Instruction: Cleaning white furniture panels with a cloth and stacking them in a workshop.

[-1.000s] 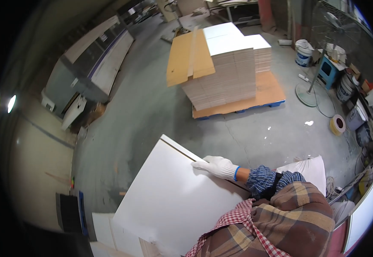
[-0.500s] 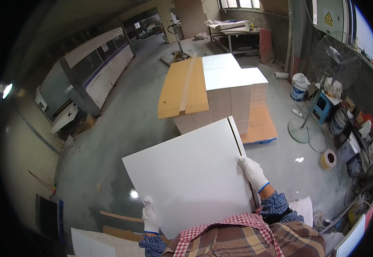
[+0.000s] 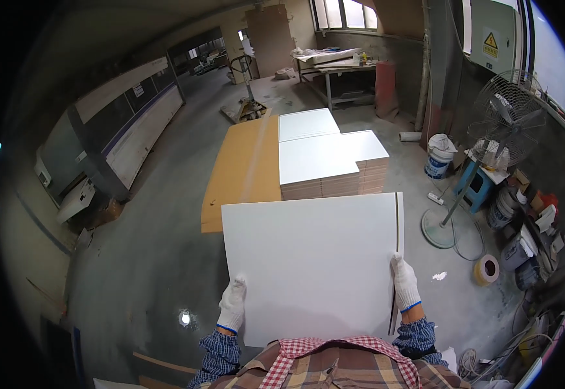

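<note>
Squarely before the body, a person holds a white panel [image 3: 315,272] between two gloved hands, its broad face turned up toward the head. The left hand [image 3: 232,305] grasps the panel's left edge near the near corner, thumb laid on the upper face; the fingers beneath are hidden. The right hand [image 3: 406,282] grips the right edge in the same fashion, a little farther along, its thumb beside a narrow dark groove [image 3: 397,223] that runs parallel to that edge. The near edge of the panel reaches the person's red-checked collar [image 3: 360,342], though whether it touches cannot be told.

Just beyond the panel stands a stack of white-topped boards [image 3: 318,155], partly hidden by the panel's far edge; whether the two touch is unclear. A brown cardboard sheet [image 3: 237,172] lies along the left side of the stack. Farther off, a pallet jack [image 3: 250,107] stands on the floor, and a cluttered worktable [image 3: 334,70] sits near the far wall. A long grey machine [image 3: 117,129] lines the left side. On the right are a standing fan [image 3: 506,120], a white bucket [image 3: 439,159], a blue stool [image 3: 475,189] and, nearer, a yellowish tape roll [image 3: 479,271].
</note>
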`<action>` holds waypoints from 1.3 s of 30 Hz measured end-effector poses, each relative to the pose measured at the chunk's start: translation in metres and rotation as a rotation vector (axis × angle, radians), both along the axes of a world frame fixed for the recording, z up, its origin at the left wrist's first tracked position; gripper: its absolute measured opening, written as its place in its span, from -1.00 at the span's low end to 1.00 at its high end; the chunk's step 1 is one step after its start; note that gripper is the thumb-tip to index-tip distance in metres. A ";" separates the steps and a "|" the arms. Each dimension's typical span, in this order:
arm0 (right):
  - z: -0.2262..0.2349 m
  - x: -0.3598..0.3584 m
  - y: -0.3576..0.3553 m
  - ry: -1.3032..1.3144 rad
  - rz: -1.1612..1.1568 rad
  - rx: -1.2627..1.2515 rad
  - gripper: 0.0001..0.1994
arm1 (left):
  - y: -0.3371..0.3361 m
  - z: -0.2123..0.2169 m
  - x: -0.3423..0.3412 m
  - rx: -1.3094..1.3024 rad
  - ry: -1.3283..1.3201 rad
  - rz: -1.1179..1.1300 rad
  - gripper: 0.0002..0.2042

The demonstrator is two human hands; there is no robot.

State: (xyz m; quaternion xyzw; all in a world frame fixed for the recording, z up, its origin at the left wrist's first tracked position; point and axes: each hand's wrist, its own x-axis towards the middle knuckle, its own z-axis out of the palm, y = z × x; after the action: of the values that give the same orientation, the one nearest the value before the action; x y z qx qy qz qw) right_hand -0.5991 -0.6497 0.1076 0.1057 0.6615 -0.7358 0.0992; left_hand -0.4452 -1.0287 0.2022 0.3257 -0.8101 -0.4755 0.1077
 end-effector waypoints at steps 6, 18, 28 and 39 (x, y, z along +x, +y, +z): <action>-0.016 -0.060 0.048 -0.034 -0.248 0.018 -0.21 | 0.011 -0.024 -0.138 -0.002 -0.054 -0.248 -0.22; -0.011 -0.218 0.218 -0.211 -0.253 0.225 -0.36 | 0.182 -0.084 -0.287 0.113 -0.030 -0.157 -0.24; 0.014 -0.364 0.256 -0.107 0.025 0.296 -0.38 | 0.267 -0.042 -0.359 0.022 -0.131 0.064 -0.15; -0.002 -0.528 0.230 -0.072 0.133 0.254 -0.24 | 0.265 -0.028 -0.479 0.016 -0.109 0.275 -0.17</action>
State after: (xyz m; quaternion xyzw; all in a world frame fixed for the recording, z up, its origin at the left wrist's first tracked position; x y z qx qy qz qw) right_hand -1.1275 -0.4195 0.1053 0.0995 0.7510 -0.6336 0.1573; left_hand -0.9241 -0.7636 0.1747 0.4599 -0.7585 -0.4443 0.1253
